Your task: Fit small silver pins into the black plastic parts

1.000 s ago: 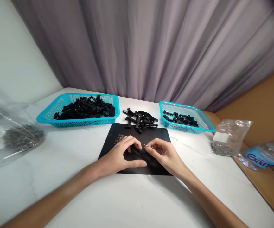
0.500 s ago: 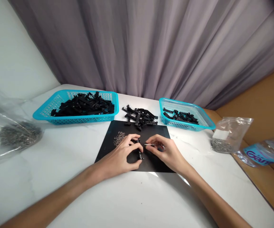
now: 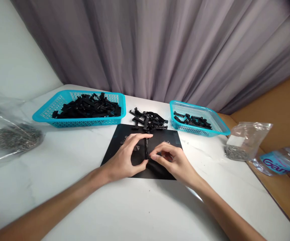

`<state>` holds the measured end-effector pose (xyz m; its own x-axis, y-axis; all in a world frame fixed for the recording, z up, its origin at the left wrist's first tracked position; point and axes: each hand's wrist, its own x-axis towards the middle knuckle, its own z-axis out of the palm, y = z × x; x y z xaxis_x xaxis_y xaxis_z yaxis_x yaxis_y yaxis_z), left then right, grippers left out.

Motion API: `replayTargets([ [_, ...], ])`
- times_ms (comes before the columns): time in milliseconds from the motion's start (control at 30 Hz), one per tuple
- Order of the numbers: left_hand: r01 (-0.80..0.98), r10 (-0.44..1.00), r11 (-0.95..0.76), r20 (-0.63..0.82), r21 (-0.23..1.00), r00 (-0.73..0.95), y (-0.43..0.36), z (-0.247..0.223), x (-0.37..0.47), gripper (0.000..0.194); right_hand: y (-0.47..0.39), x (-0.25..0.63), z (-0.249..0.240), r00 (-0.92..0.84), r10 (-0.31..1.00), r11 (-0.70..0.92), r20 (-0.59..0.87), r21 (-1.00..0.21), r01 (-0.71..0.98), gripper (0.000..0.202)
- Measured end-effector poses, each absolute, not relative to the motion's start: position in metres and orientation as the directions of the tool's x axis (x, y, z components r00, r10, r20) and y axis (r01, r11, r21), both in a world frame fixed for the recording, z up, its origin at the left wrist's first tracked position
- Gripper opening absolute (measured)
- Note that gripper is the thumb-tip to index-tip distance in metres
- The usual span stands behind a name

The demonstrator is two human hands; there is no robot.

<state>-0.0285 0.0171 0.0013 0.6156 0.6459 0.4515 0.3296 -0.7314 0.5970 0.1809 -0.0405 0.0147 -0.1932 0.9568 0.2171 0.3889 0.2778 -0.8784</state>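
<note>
My left hand (image 3: 124, 157) grips a slim black plastic part (image 3: 146, 149) by its two ends, thumb at the near end and fingers at the far end. Fingertips of my right hand (image 3: 171, 159) are pinched together against the near end of that part. Whatever the pinch holds is hidden or too small to make out. Both hands are over a black mat (image 3: 117, 135). Small metal pieces (image 3: 136, 147) lie on the mat beside my left hand, and a few more (image 3: 166, 143) lie behind my right hand.
Behind the mat is a pile of black plastic parts (image 3: 148, 120). A blue basket (image 3: 89, 122) heaped with such parts stands left, a second blue basket (image 3: 197, 130) right. Bags of metal pieces (image 3: 19, 137) (image 3: 236, 152) flank them. A plastic bottle (image 3: 278, 163) lies far right.
My left hand has turned the black part more upright in view, gripping it end to end. My right hand has moved left until its fingertips meet the part's near end.
</note>
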Motion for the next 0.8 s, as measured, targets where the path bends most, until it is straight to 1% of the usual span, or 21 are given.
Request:
replayTargets([
  [167,0.308,0.628,-0.738,0.444,0.6,0.64,0.018,0.003,-0.03,0.069,-0.04,0.177,0.013,-0.162,0.961,0.27,0.224,-0.886,0.377,0.01],
  [367,0.302,0.633,-0.727,0.432,0.617,0.642,0.02,0.001,-0.03,0.071,-0.04,0.184,0.019,-0.261,0.943,0.29,0.205,-0.891,0.349,0.011],
  [567,0.279,0.634,-0.727,0.458,0.627,0.623,0.021,-0.004,-0.029,0.077,-0.041,0.187,0.021,-0.303,0.932,0.298,0.197,-0.893,0.336,0.011],
  [700,0.284,0.618,-0.755,0.495,0.591,0.611,0.021,-0.003,-0.029,0.072,-0.042,0.19,0.023,-0.325,0.923,0.323,0.208,-0.876,0.359,0.011],
  [800,0.289,0.619,-0.756,0.498,0.587,0.607,0.021,-0.002,-0.029,0.071,-0.042,0.192,0.024,-0.349,0.914,0.338,0.207,-0.865,0.371,0.011],
])
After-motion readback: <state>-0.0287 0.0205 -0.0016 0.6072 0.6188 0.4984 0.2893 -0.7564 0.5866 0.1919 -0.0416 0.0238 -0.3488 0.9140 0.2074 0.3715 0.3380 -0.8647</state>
